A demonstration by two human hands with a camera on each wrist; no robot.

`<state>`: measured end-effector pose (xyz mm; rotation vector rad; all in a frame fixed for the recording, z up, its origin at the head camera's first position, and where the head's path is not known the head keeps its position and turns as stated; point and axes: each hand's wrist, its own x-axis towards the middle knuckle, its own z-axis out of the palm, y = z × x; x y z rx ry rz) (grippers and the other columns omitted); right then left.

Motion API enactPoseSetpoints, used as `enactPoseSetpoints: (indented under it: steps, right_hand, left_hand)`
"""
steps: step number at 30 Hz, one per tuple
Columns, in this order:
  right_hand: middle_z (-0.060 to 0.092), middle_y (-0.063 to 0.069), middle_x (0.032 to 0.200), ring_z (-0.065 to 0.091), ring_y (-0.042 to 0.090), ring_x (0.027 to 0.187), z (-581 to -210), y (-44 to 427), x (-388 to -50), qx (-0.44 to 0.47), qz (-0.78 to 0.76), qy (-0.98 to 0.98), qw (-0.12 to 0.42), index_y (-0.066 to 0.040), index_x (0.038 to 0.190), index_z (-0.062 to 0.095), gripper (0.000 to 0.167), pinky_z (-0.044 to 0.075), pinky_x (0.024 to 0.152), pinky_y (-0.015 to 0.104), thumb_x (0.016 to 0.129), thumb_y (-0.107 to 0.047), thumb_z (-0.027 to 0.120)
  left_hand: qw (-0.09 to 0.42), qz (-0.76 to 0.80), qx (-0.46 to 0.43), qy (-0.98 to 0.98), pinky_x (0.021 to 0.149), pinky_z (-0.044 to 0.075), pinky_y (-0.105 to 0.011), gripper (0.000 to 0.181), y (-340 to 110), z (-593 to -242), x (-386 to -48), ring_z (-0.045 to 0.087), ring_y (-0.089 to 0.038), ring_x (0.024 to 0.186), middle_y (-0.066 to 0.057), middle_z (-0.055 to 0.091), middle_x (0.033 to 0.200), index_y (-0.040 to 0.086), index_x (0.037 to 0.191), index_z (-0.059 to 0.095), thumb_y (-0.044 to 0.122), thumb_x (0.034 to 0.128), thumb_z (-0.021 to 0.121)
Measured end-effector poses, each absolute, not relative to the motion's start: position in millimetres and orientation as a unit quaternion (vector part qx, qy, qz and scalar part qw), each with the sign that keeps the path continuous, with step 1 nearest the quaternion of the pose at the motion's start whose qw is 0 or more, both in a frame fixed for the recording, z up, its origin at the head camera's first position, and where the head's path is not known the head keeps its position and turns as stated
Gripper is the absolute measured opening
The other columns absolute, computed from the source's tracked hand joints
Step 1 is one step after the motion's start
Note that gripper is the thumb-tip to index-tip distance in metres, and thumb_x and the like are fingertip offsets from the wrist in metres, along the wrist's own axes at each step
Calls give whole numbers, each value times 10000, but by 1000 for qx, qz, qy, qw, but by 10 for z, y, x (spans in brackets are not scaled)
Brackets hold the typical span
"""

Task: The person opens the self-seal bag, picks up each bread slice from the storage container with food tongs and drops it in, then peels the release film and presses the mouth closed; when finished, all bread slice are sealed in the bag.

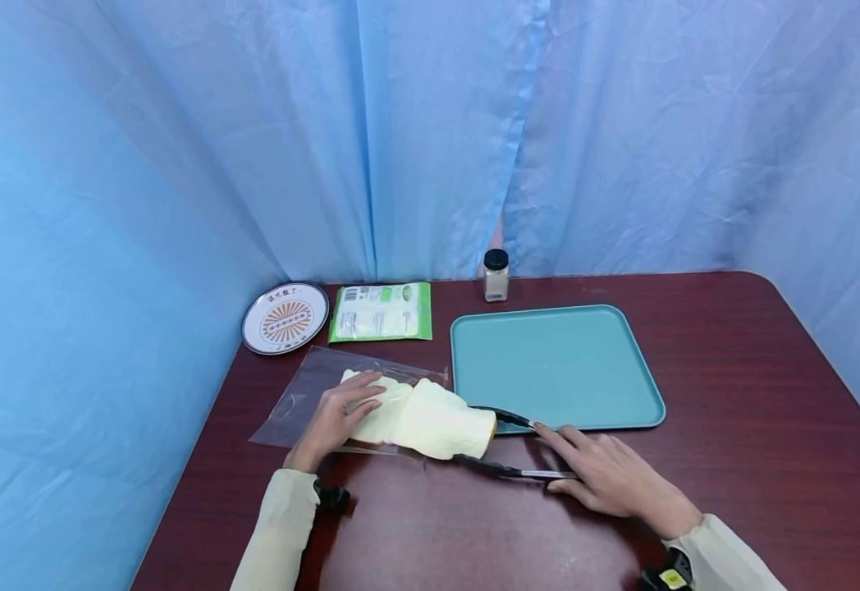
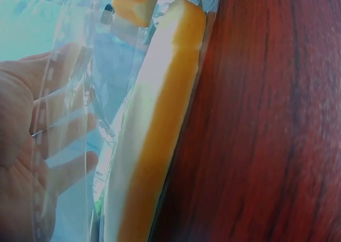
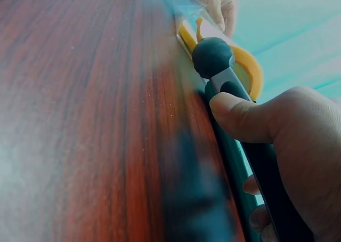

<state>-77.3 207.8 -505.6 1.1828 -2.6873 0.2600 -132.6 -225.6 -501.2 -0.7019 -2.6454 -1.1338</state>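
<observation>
The teal tray (image 1: pixel 555 369) sits just beyond the right fingers, seemingly for easy reach. The clear bag (image 1: pixel 300 402) lies around the left hand (image 1: pixel 336 413), fingers apart, apparently steadying it. Bread (image 1: pixel 441 419) spans between both hands' fingers; the right hand's (image 1: pixel 610 472) clamp tongs (image 1: pixel 492 467) flanking it, probably for even grip.

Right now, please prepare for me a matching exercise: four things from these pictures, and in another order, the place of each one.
1. Round white plate with orange rays
2. Small clear jar with black lid
3. Black-and-silver tongs
4. Flat green-and-white packet

A. Just right of the plate
B. In the right hand
C. At the dark red table's far left corner
D. Behind the rectangular turquoise tray

Pairs: 1-C, 2-D, 3-B, 4-A
</observation>
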Motion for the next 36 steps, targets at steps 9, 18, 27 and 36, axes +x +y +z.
enactPoseSetpoints:
  steps: [9,18,27,36]
  right_hand:
    - [613,18,1087,255,4,532,-5047,1994,-846,413,81,-903,84,-112,1499,447,780,309,495,171,883,-508,716]
    - [626,28,1116,337,41,515,-5002,1881,-914,422,71,-900,76,-117,1497,448,761,440,519,247,902,-528,687]
    - [640,49,1140,409,55,540,-4982,1774,-967,427,72,-899,63,-122,1509,434,759,486,545,273,913,-528,672]
    - [643,55,1135,424,65,533,-4981,1681,-1007,432,76,-896,65,-119,1513,424,760,476,536,270,920,-531,661]
  left_hand:
    - [92,-381,-242,-888,1059,469,-586,279,-2258,-5020,-1331,579,-403,1307,-199,675,1310,36,1156,753,44,877,730]
    - [89,-381,-240,-888,1060,461,-590,280,-2268,-5017,-1329,582,-392,1305,-196,678,1305,31,1156,752,52,877,731]
    - [88,-384,-238,-888,1070,459,-590,275,-2264,-5002,-1321,584,-388,1307,-192,682,1301,50,1157,756,49,884,725]
    - [95,-387,-249,-883,1057,464,-595,268,-2268,-5004,-1325,586,-410,1294,-205,681,1296,39,1151,755,35,885,722]
